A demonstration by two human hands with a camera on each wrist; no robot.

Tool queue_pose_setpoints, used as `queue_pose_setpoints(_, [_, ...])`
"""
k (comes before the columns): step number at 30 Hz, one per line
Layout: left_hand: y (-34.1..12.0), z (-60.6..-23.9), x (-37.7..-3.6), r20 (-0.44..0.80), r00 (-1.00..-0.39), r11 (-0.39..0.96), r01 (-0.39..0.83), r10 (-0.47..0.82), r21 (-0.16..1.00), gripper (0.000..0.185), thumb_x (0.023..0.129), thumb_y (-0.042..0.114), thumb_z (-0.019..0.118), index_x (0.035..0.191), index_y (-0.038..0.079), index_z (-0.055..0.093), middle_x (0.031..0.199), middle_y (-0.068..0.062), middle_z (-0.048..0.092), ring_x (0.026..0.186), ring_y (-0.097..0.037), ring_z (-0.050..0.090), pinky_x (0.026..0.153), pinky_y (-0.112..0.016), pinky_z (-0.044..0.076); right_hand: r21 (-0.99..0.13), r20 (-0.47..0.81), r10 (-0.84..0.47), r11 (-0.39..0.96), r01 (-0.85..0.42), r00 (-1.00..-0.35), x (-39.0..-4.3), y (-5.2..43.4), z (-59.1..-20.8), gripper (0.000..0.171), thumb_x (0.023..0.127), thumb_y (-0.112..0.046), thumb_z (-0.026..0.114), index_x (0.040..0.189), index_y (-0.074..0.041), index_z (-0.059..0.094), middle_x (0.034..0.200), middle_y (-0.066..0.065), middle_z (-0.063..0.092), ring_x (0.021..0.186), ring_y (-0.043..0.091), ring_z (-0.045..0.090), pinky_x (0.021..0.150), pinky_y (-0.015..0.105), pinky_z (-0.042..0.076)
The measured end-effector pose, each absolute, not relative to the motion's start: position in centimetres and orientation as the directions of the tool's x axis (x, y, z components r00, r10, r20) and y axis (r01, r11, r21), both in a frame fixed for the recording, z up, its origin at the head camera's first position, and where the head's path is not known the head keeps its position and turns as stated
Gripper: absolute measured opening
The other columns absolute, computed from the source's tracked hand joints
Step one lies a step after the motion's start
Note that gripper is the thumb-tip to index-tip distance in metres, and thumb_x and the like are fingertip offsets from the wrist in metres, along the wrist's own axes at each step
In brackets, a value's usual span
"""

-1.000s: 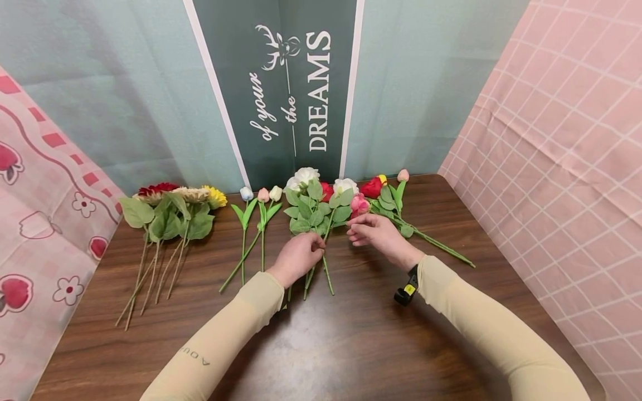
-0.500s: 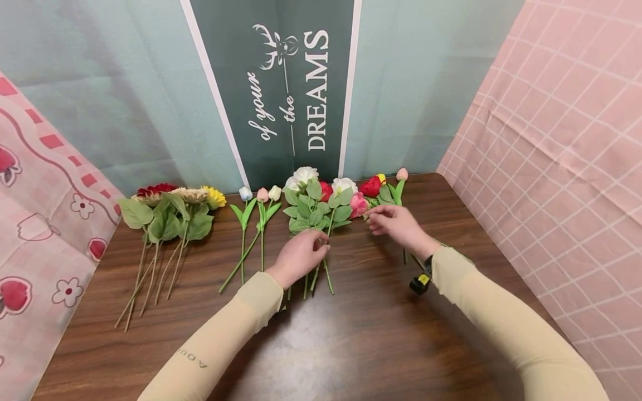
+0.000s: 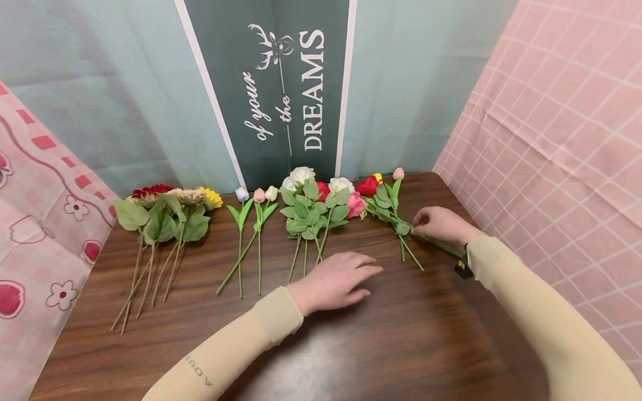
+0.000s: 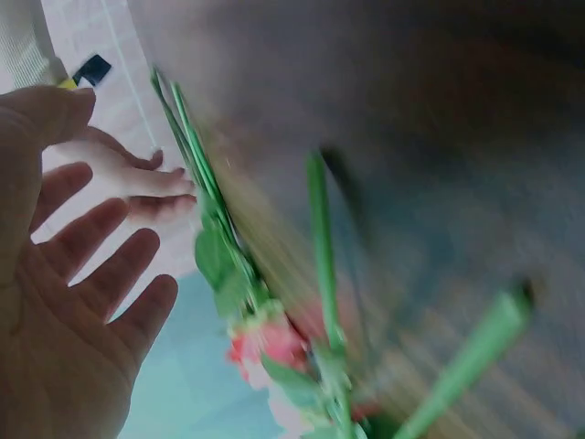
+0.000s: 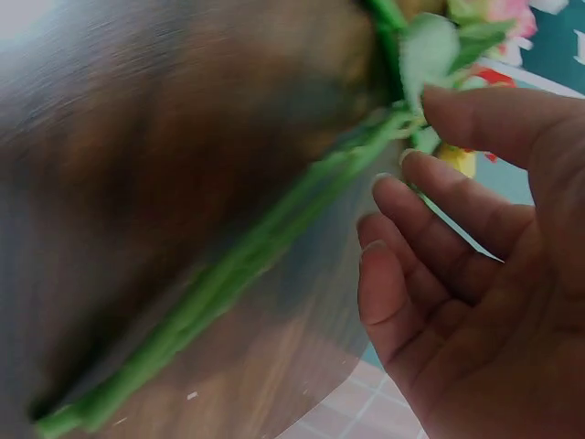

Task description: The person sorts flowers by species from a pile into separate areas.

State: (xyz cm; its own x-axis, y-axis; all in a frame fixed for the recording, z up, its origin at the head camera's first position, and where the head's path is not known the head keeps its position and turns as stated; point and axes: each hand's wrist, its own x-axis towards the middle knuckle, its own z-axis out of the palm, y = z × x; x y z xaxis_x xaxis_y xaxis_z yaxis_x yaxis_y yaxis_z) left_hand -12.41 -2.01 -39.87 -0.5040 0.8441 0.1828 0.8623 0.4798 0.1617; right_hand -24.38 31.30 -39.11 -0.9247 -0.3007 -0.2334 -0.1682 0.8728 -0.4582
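My left hand (image 3: 341,278) hovers over the table in the head view, fingers spread and holding nothing, just in front of the stems of the white roses (image 3: 302,175). At the right, my right hand (image 3: 443,225) is at the green flower stems (image 5: 247,247) of the right-hand group. In the right wrist view its thumb and forefinger stand apart around the stems near a leaf (image 5: 428,50); whether they touch is unclear. That group has a red rose (image 3: 368,186) and a pink tulip (image 3: 398,174). A pink flower (image 3: 356,205) lies between the groups.
Tulips (image 3: 258,196) in blue, pink and white lie left of the roses. Farther left are gerbera-like flowers with broad leaves (image 3: 160,225). All rest on a brown wooden table (image 3: 381,345), with a green curtain (image 3: 401,89) behind and a pink checked cloth (image 3: 562,139) at right.
My right hand has moved right, from beside the pink flower to the stems of the right-hand group. My left hand has left the rose stems, moved right and nearer, and spread its fingers.
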Motion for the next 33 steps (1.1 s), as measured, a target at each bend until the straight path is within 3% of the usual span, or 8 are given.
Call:
queue_pose_setpoints(4, [-0.7,-40.0,-11.5,0.166,-0.456,0.431,0.887,0.874,0.167,0.054,0.101,0.038,0.064,0.150,0.018,0.053,0.149,-0.003,0.053,0.137,-0.018,0.049,0.115,-0.034,0.036,-0.392,-0.216,-0.308,0.897,-0.206,-0.927,-23.7,31.7,-39.8,0.015,0.091,-0.017,0.075,0.098,-0.005,0.070,0.092,0.006,0.069,0.082,0.022,0.062,0.077,0.047,0.051])
queue_pose_setpoints(12, [0.6,-40.5,-11.0,0.153,-0.440,0.414,0.894,0.885,0.174,0.054,0.100,0.038,0.064,0.150,0.020,0.052,0.147,-0.001,0.053,0.134,-0.016,0.050,0.115,-0.032,0.036,-0.338,-0.154,-0.289,0.914,-0.224,-0.945,-23.4,34.1,-40.6,0.007,0.092,-0.014,0.073,0.091,-0.008,0.069,0.086,0.003,0.068,0.076,0.021,0.059,0.074,0.045,0.049])
queue_pose_setpoints(27, [0.7,-40.4,-11.3,0.159,-0.454,0.417,0.882,0.877,0.219,0.052,0.101,0.036,0.065,0.149,0.019,0.054,0.146,0.001,0.055,0.135,-0.014,0.050,0.114,-0.031,0.037,-0.466,-0.067,-0.247,0.865,-0.188,-0.967,-23.4,35.9,-38.8,0.012,0.095,-0.016,0.073,0.097,-0.004,0.074,0.090,0.006,0.072,0.084,0.022,0.062,0.078,0.041,0.048])
queue_pose_setpoints(33, [-0.1,-40.5,-11.7,0.150,-0.522,0.478,0.842,0.840,0.251,0.050,0.102,0.037,0.062,0.149,0.020,0.055,0.146,0.001,0.055,0.135,-0.014,0.050,0.113,-0.033,0.039,-0.597,-0.108,-0.194,0.797,-0.093,-0.975,-23.0,33.9,-37.4,0.024,0.097,-0.022,0.072,0.107,-0.001,0.073,0.097,0.013,0.072,0.078,0.019,0.061,0.070,0.032,0.051])
